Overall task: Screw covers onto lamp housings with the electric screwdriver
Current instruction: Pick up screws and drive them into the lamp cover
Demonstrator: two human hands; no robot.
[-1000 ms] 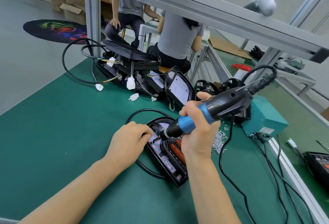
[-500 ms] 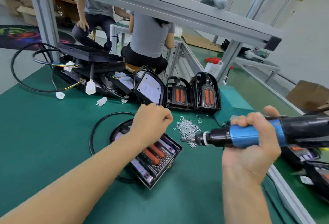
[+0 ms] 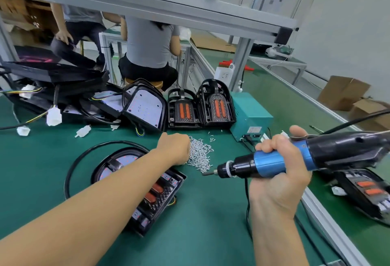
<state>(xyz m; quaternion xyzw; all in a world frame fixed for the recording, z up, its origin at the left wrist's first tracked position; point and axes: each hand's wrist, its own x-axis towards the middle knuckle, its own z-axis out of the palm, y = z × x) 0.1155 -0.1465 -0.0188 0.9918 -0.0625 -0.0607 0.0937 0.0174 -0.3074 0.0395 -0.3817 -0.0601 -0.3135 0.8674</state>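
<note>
Silver screws (image 3: 200, 155) piled on the table (image 3: 42, 160); our left hand (image 3: 175, 148) reaches in, fingers hidden, grip unclear. Right hand (image 3: 278, 172) grips the electric screwdriver (image 3: 274, 161). Lamp housing (image 3: 147, 189) lies under our forearm, unheld; it could shift, or screws scatter.

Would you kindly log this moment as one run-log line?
left hand: reaching into screws | right hand: holds screwdriver, bit off work | housing: on table, under left arm

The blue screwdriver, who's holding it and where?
The right hand grips the electric screwdriver around its blue middle. The left hand is at the screw pile; whether it holds one can't be told.
</note>
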